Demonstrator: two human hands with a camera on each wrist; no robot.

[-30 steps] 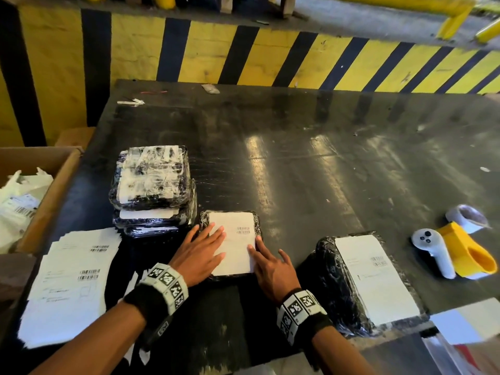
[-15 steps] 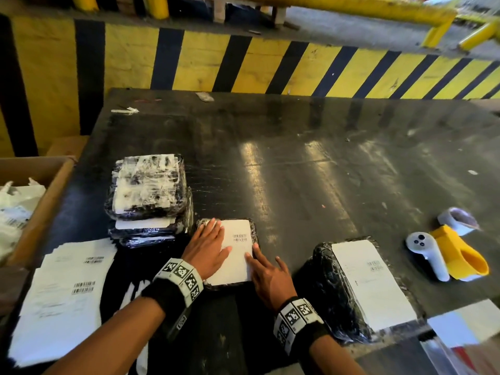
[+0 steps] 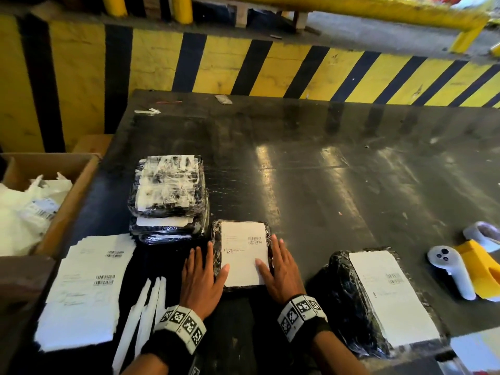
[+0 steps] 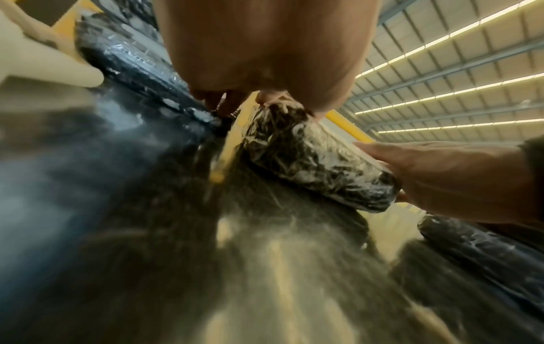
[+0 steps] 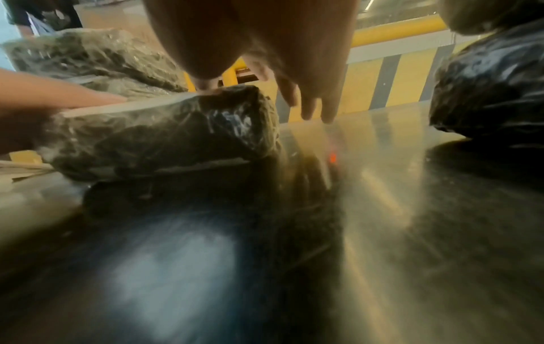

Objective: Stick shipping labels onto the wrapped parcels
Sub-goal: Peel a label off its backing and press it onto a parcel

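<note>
A small black wrapped parcel (image 3: 215,250) lies on the dark table near me, with a white shipping label (image 3: 243,253) on its top. My left hand (image 3: 203,274) lies flat at its left side, thumb on the label's near left corner. My right hand (image 3: 278,269) lies flat at its right side, thumb on the label's near right part. In the wrist views the same parcel (image 4: 317,158) (image 5: 165,137) sits between both hands, fingers straight. A stack of loose labels (image 3: 89,290) lies at the left.
A pile of wrapped parcels (image 3: 167,196) stands just left of the small one. A larger labelled parcel (image 3: 378,301) lies to the right. Further right are a white controller (image 3: 449,269), a yellow tape dispenser (image 3: 484,272) and a tape roll (image 3: 481,235). A cardboard box (image 3: 70,196) stands at the left.
Both hands have slid apart from the label's middle to the parcel's two sides, with only the thumbs left on the label. The parcel has stayed in place.
</note>
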